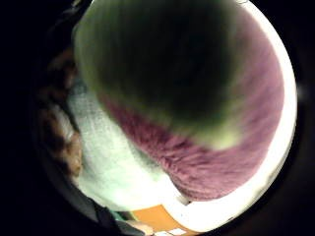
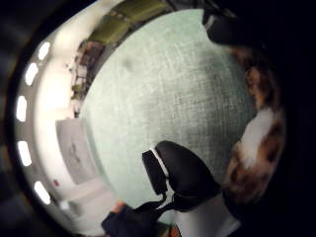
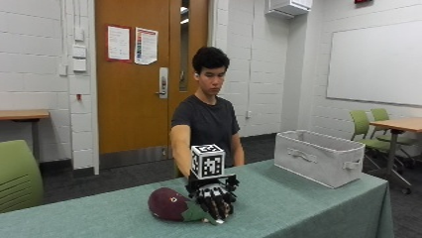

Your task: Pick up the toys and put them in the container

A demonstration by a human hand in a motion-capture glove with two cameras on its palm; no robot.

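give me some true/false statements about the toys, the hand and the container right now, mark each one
1. The gloved right hand is down on the table beside the maroon and green plush toy. True.
2. The grey fabric container already holds the maroon toy. False: that toy lies on the green tablecloth, apart from the container.
3. The container stands on the table toward the person's left. True.
4. The hand is raised high above the table. False: it is low at the cloth, next to the toy.
5. A brown spotted plush toy shows close to the palm in the thumb side view. True.
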